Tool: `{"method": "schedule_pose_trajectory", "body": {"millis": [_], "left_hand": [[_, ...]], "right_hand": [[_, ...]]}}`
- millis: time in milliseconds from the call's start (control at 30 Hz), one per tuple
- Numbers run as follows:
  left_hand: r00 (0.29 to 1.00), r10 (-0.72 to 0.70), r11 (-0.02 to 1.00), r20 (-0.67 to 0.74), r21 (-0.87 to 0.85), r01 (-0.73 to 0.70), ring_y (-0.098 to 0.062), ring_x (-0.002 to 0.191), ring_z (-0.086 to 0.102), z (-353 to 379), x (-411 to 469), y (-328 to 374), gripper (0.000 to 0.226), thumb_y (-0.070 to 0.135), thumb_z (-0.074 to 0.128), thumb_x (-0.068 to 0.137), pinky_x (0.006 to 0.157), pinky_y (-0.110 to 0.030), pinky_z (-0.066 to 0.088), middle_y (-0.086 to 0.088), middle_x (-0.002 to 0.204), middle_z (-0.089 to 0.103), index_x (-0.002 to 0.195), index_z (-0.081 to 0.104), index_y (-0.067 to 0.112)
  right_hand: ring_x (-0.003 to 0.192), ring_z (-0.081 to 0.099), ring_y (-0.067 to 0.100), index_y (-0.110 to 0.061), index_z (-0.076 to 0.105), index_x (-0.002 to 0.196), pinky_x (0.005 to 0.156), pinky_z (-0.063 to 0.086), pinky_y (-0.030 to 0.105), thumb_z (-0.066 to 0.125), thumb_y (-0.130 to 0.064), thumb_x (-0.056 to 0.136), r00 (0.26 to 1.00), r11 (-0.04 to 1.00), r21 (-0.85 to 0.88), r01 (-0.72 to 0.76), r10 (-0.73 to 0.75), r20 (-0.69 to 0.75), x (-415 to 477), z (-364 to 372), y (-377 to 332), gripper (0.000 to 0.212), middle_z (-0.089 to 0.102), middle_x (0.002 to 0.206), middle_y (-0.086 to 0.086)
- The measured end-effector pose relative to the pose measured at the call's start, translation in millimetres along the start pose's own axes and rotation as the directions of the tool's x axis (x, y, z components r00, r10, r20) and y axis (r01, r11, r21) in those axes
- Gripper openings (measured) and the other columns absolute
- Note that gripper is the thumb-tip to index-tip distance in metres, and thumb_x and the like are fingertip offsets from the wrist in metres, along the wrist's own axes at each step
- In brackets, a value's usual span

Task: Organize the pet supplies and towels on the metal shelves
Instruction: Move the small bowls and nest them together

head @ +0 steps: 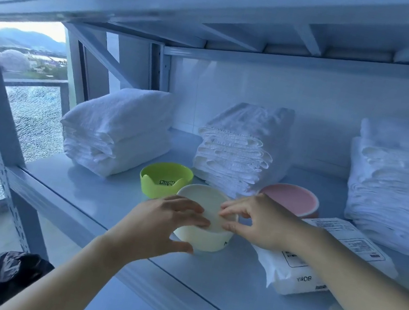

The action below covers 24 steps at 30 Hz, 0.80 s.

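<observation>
My left grip (167, 219) was curled over the cream bowl (199, 238), fingers across its rim and thumb low on the side wall. My right grip (257, 221) pinched the rim on the opposite side. The bowl stood upright on the shelf (88, 189) between the two grips, close to the front edge. I judged it light, stiff and smooth-walled, so a hold on rim and wall from both sides seemed safest against slipping. Just beyond the left grip sat a green bowl (163, 183); I couldn't tell if the two bowls touched. Beyond the right grip was a pink bowl (291, 197), and under that wrist lay a soft white packet (295, 269). Farther back stood folded towels (117, 134), soft and likely to slump if nudged.
</observation>
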State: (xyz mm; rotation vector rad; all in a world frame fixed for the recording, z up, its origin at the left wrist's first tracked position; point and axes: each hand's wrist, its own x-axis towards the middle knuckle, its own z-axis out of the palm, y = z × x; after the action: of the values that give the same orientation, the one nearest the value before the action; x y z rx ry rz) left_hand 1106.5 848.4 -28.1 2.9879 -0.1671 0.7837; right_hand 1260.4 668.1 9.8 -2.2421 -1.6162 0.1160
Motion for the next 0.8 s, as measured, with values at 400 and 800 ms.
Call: {"method": "schedule_pose_trajectory", "body": {"millis": [400,800], "left_hand": [[0.988,-0.105,0.994,-0.114,0.030,0.109,0.003,0.103,0.055,-2.6,2.5,15.8,0.044,0.057,0.056,0.072,0.070,-0.017,0.052,0.024,0.113,0.062,0.114,0.057,0.044],[0.860,-0.462,0.798,-0.217,-0.524,0.297,0.002,0.092,0.060,-18.0,10.6,53.5,0.051,0.051,0.072,0.064,0.077,-0.023,0.055,0.027,0.096,0.064,0.111,0.067,0.032]], "right_hand": [[0.111,0.047,-0.007,-0.030,0.061,0.121,0.100,0.038,0.018,0.069,-0.042,0.080,0.990,0.996,0.037,0.079,-0.075,-0.118,-17.5,-6.9,7.9,0.044,0.055,0.130,-0.017],[0.115,0.045,-0.005,-0.021,0.058,0.126,0.097,0.027,0.000,0.079,-0.016,0.073,0.861,0.962,0.007,0.272,-0.240,-0.448,-26.3,-19.9,6.1,0.057,0.057,0.125,-0.010]]}}
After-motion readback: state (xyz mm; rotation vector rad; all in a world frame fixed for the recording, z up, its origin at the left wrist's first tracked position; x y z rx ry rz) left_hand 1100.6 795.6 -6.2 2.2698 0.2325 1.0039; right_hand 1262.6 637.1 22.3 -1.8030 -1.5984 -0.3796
